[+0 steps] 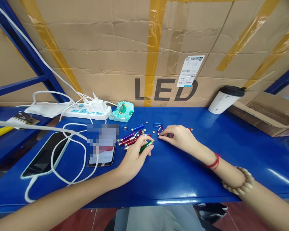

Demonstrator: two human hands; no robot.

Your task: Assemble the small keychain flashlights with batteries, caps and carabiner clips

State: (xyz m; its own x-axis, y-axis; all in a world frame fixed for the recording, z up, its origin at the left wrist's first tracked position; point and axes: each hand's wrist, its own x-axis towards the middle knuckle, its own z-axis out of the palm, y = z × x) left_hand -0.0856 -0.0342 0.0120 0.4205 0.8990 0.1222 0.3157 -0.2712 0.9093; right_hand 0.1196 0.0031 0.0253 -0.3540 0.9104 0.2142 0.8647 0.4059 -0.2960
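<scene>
My left hand [134, 157] is closed around a small green metal flashlight [146, 146], its silver end pointing to the upper right. Thumb and forefinger of my right hand [181, 138] pinch what looks like a small silver button cell [158, 134] at the table surface. More silver button cells [153, 132] lie between the hands. Just beyond my left fingers are a blue flashlight [137, 127], a purple flashlight [127, 136] and red flashlights [126, 141], partly covered by the hand. A blue carabiner clip [157, 125] lies beyond my right fingertips.
On the left of the blue table [183, 183] are a lit phone [103, 154], a dark phone [47, 155], looped white cables and a power strip [82, 111]. A green packet [122, 111], a lidded cup [225, 100] and an open cardboard box [262, 118] stand before a large carton [110, 64].
</scene>
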